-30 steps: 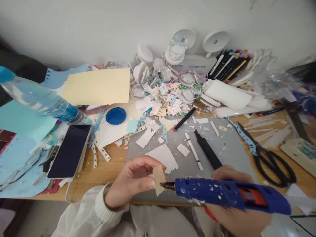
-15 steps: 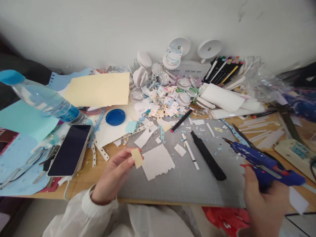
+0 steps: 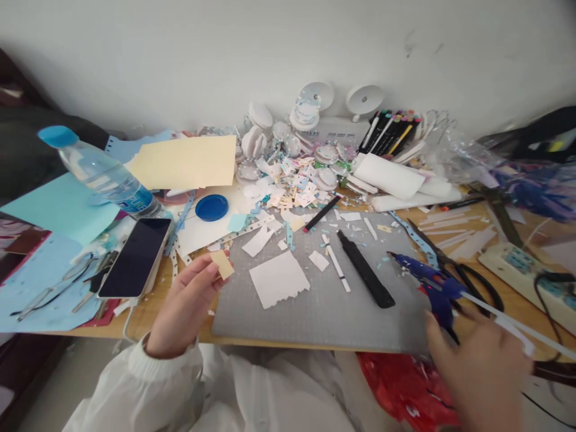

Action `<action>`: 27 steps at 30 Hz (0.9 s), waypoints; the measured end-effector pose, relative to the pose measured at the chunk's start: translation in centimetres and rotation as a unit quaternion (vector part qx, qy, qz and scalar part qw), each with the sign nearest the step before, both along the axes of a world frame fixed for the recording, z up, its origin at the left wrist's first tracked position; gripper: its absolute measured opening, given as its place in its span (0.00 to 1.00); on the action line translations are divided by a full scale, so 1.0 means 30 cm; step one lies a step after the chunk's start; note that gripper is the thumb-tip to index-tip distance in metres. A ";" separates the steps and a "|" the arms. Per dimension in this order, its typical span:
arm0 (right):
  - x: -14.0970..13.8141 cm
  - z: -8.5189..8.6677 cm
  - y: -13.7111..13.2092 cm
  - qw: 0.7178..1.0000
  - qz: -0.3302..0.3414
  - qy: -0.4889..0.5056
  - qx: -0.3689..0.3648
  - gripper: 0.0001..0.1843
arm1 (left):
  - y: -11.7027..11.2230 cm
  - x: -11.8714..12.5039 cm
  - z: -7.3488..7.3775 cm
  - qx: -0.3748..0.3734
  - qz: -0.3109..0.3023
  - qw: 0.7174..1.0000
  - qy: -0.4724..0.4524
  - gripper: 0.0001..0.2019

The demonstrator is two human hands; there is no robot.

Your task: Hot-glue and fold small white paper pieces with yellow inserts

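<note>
My left hand [image 3: 186,300] pinches a small pale yellow piece of paper [image 3: 222,264] between thumb and fingers, above the left edge of the grey cutting mat [image 3: 279,330]. At the mat's right side a blue hot glue gun [image 3: 425,273] lies with its nozzle pointing left and a long glue stick [image 3: 504,312] out of its back. My right hand [image 3: 479,354], somewhat blurred, is just behind the gun's handle with thumb and fingers apart. A torn-edged white paper [image 3: 279,279] lies on the mat, near a white pen [image 3: 336,263] and a black cutter-like tool [image 3: 364,270].
Black scissors [image 3: 468,279] and a power strip [image 3: 531,276] sit at the right. Paper scraps [image 3: 301,186], rolled white paper [image 3: 389,174] and markers [image 3: 389,132] crowd the back. On the left are a water bottle [image 3: 108,174], a phone [image 3: 136,258] and glasses [image 3: 54,288].
The glue gun has gone from my right hand's grip to lying on the table, and that hand's fingers have come apart. The left hand still holds the yellow paper. The view has shifted slightly.
</note>
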State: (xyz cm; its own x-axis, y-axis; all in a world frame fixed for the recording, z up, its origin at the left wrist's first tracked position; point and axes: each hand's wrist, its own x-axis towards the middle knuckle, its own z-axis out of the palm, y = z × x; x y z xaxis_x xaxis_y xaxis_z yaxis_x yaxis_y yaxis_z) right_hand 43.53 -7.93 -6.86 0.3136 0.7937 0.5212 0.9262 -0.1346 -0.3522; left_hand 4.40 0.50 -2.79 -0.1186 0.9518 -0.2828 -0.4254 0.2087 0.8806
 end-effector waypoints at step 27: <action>-0.459 0.023 -0.073 0.936 0.348 0.027 -0.052 0.18 | -0.181 -0.007 -0.080 0.147 -0.068 0.937 0.311 0.12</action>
State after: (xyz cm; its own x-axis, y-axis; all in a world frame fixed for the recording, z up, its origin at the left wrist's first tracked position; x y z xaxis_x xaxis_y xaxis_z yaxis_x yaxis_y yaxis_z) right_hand 29.76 -10.12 -6.18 -0.2753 0.8609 0.4278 0.7836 0.4587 -0.4189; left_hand 4.20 -4.92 -5.18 -0.0459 0.9960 0.0770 0.2015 -0.0663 0.9772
